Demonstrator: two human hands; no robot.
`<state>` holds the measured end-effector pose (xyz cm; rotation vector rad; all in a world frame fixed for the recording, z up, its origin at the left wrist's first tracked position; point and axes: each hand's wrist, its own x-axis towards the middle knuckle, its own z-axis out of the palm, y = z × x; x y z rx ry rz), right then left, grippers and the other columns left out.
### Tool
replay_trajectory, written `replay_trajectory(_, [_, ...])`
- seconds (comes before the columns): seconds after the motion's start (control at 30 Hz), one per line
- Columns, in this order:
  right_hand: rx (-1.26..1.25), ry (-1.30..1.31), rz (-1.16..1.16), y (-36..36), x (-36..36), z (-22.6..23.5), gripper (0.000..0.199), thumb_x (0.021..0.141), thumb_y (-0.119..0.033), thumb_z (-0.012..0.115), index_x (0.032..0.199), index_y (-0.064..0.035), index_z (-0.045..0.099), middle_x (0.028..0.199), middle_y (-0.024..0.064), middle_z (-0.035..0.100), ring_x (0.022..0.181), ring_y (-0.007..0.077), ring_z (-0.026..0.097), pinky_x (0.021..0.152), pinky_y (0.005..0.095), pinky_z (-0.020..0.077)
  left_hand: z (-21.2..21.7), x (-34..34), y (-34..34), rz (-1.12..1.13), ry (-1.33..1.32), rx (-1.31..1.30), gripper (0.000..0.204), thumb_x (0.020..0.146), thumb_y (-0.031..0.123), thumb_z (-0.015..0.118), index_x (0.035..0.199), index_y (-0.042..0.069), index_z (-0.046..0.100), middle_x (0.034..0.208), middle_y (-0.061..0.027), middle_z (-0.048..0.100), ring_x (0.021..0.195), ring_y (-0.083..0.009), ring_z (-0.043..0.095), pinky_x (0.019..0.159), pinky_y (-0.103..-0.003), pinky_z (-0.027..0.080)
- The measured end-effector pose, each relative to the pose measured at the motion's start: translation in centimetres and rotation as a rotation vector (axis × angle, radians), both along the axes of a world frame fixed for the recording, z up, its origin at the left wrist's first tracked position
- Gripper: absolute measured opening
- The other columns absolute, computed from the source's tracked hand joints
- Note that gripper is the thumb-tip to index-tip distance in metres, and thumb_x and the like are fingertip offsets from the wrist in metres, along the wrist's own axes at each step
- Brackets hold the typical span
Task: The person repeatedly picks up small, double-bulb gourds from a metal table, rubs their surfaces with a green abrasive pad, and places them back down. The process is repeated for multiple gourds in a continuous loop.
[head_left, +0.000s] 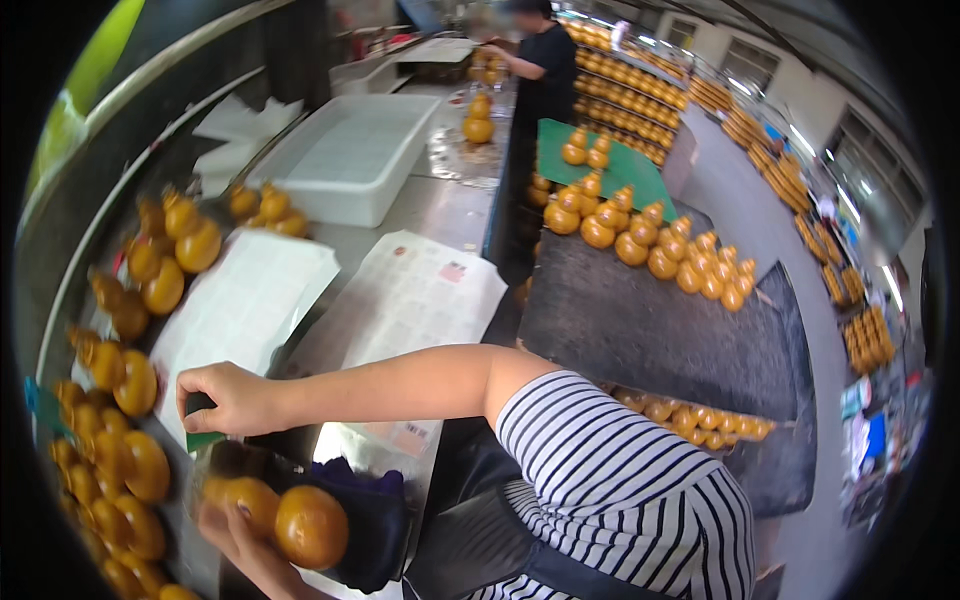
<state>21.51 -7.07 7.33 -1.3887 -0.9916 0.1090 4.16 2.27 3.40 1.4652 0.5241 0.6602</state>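
My left hand (pixel 240 545) is wrapped round a glossy orange-brown gourd (pixel 311 526), which lies tilted at the lower left with its rounder end to the right. Beneath the gourd is a dark tray or pad (pixel 375 535) with a purple cloth (pixel 357 477) at its edge. My right arm reaches across to the left, and the closed right hand (pixel 228 400) grips a small green and black piece (pixel 203 438) just above the gourd. What kind of piece it is, I cannot tell, since my fingers hide most of it.
Many gourds (pixel 137 383) line the bench's left side. Printed sheets (pixel 415 300) lie near a white plastic tub (pixel 343 150). A lone gourd (pixel 478 120) stands farther along. On the right, gourds (pixel 660 250) stand on a dark board (pixel 650 330). Another person (pixel 545 65) works at the far end.
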Motion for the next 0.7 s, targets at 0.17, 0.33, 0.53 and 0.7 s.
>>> replay_trajectory(0.17, [-0.167,-0.3,-0.006,-1.9,-5.4,3.3,0.023,0.077,-0.027,0.064,0.071,-0.0051,0.059,0.063,0.0171,0.062,0.063,0.0383,0.062,0.063,0.0426,0.05,2.0,-3.1,-2.6,-0.085,-0.15,0.129,0.039,0.09,0.017,0.062,0.122,0.001,0.048,0.125,-0.0157,0.048,0.11,-0.027,0.051,0.094,-0.041,0.045])
replay_trajectory(0.33, [-0.306,-0.714,-0.012,-2.2,-8.5,2.9,0.026,0.072,-0.037,0.069,0.07,-0.0118,0.066,0.065,0.0072,0.067,0.063,0.0305,0.065,0.059,0.0407,0.0501,0.0,-6.2,-1.5,-0.203,-0.343,0.008,0.033,0.093,0.019,0.059,0.121,0.001,0.053,0.124,-0.0146,0.052,0.112,-0.0263,0.051,0.095,-0.04,0.045])
replay_trajectory(0.53, [-0.232,-0.567,-0.199,-12.7,-7.9,1.0,0.031,0.078,-0.037,0.066,0.064,-0.0095,0.064,0.063,0.0102,0.063,0.059,0.0305,0.063,0.054,0.0402,0.0475,4.0,-4.2,-4.9,-0.226,-0.274,0.444,0.023,0.094,0.008,0.051,0.105,-0.009,0.061,0.111,-0.0198,0.06,0.103,-0.0288,0.059,0.093,-0.039,0.05])
replay_trajectory(0.7, [-0.318,-0.349,-0.66,-35.0,-6.7,2.8,0.032,0.082,-0.022,0.069,0.062,-0.0049,0.052,0.054,0.0093,0.048,0.047,0.0229,0.041,0.048,0.0337,0.0388,3.9,-1.4,-5.3,-0.356,-0.276,0.341,0.022,0.094,0.005,0.047,0.107,-0.009,0.059,0.111,-0.019,0.06,0.105,-0.0307,0.059,0.094,-0.039,0.052])
